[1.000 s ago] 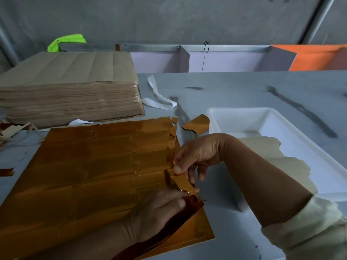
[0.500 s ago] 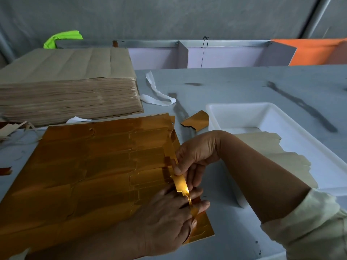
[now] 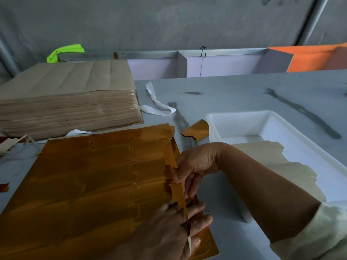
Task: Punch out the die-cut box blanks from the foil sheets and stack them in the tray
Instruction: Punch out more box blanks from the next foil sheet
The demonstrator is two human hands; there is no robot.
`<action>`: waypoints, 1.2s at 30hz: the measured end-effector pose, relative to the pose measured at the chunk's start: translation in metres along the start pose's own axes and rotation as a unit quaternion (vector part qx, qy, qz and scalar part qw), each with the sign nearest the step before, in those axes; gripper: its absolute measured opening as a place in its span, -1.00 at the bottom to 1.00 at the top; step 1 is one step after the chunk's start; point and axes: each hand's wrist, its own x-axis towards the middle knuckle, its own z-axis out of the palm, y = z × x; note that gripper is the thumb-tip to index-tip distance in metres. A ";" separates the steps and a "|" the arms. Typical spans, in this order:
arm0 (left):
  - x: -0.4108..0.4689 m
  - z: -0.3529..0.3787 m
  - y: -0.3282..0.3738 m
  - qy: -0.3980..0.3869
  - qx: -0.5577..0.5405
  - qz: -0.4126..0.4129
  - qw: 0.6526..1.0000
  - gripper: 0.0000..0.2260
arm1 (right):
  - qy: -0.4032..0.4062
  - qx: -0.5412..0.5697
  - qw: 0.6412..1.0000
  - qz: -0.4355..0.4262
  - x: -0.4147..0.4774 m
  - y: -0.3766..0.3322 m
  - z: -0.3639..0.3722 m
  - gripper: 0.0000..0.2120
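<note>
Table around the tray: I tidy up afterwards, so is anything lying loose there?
A jagged gold foil scrap lies on the table left of the white tray, and a crumpled white strip lies beyond it.

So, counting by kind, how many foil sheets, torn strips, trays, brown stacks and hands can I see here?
Gold foil sheet: 1
Torn gold strip: 1
White tray: 1
Stack of brown sheets: 1
Hands: 2 (left hand, right hand)
Total: 6

A packaging workshop is suggested. A tall stack of brown card sheets is piled on a scuffed grey table, backed by a bare concrete wall.
</note>
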 end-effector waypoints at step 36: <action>0.018 -0.068 -0.060 0.397 -0.320 -0.272 0.816 -0.93 | 0.245 -0.053 0.967 -0.047 0.005 -0.003 -0.001 -0.83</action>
